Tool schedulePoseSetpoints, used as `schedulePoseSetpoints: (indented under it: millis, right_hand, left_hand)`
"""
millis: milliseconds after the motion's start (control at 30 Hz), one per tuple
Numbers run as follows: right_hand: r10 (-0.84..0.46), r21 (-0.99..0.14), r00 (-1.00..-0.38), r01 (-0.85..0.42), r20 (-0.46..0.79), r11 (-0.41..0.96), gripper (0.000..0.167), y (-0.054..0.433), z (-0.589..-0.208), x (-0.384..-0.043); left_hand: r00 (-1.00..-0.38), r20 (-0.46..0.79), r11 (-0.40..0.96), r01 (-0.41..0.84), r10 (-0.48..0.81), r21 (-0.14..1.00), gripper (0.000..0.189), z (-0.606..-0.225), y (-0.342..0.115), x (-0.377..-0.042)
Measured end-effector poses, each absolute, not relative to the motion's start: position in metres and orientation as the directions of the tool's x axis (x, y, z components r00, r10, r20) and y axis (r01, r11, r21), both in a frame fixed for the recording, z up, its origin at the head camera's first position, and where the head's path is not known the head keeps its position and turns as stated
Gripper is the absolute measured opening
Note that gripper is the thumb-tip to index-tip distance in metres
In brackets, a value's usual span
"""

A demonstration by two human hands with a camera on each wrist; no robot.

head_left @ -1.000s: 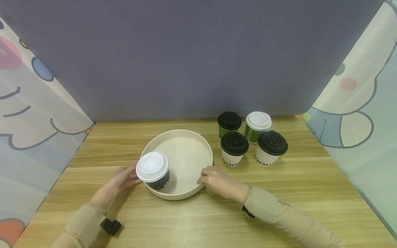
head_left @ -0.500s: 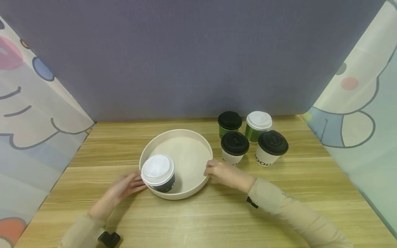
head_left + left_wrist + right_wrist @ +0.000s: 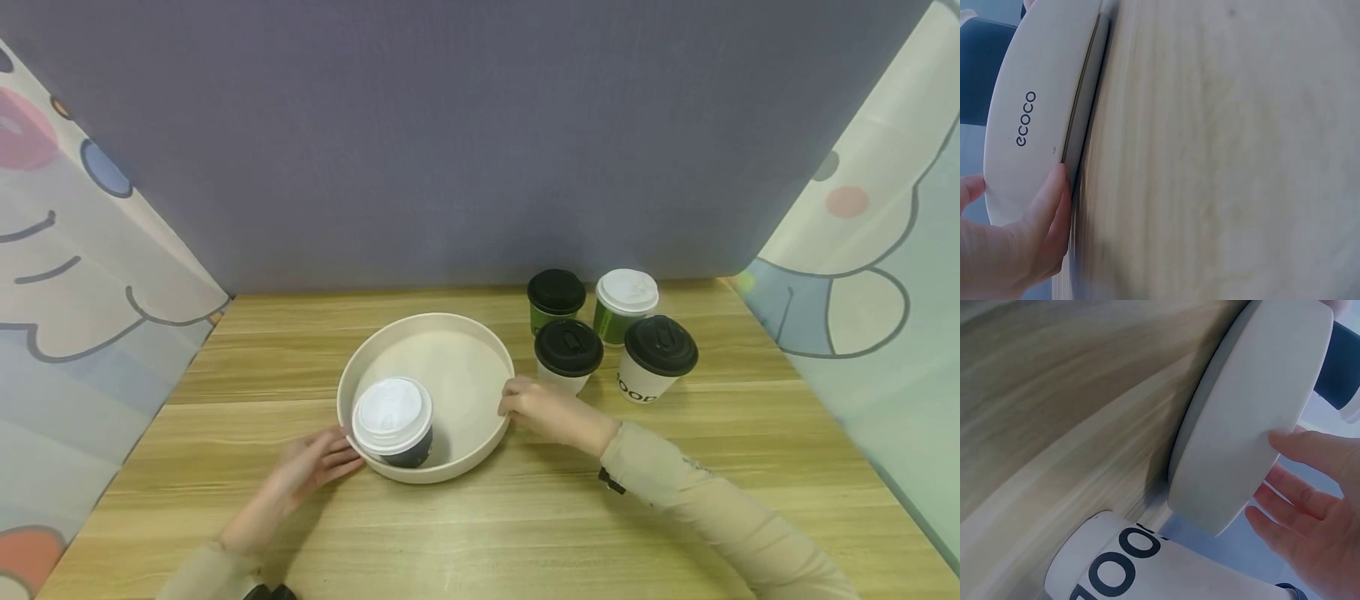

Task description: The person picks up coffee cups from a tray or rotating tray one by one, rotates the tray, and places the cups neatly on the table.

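Note:
A round cream tray with a raised wall sits on the wooden table; "ecoco" is printed on its outer side in the left wrist view. Inside, near the front left, stands a dark paper coffee cup with a white lid, upright. My left hand holds the tray's front-left side, one digit at the rim and others low on the outer wall. My right hand pinches the right rim, thumb on the outer wall and fingers over the inner side.
Several lidded cups stand right of the tray: a white cup with black lid close behind my right hand, another white one, a green cup with black lid and a green one with white lid. A grey partition rises behind the table.
The tray has turned in place, carrying the dark cup rightward and slightly nearer. My left hand has shifted nearer and right; my right hand has slid farther back and right along with the rim.

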State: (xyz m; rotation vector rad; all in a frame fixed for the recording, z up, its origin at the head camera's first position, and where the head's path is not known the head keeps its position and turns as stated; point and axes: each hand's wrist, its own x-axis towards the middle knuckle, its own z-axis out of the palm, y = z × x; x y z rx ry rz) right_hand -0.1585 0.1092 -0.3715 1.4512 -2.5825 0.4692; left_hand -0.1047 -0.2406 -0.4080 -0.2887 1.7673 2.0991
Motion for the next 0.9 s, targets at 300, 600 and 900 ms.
schedulePoseSetpoints:
  millis: [300, 600, 900]
  right_hand:
    - [-0.801, -0.148, -0.538, -0.843, 0.264, 0.517, 0.019, 0.107, -0.369, -0.159]
    - [-0.757, -0.142, -0.540, -0.837, 0.369, 0.528, 0.017, 0.092, -0.353, -0.157]
    - [-0.723, -0.199, -0.593, -0.803, 0.353, 0.561, 0.031, 0.070, -0.331, -0.148]
  left_hand:
    - [-0.909, -0.392, -0.149, -0.411, 0.142, 0.899, 0.053, -0.409, -0.233, -0.097]
    - [-0.931, -0.310, -0.228, -0.350, 0.194, 0.909, 0.064, -0.423, -0.233, -0.092]
    - [-0.912, -0.400, -0.217, -0.411, 0.095, 0.886, 0.058, -0.414, -0.221, -0.087]
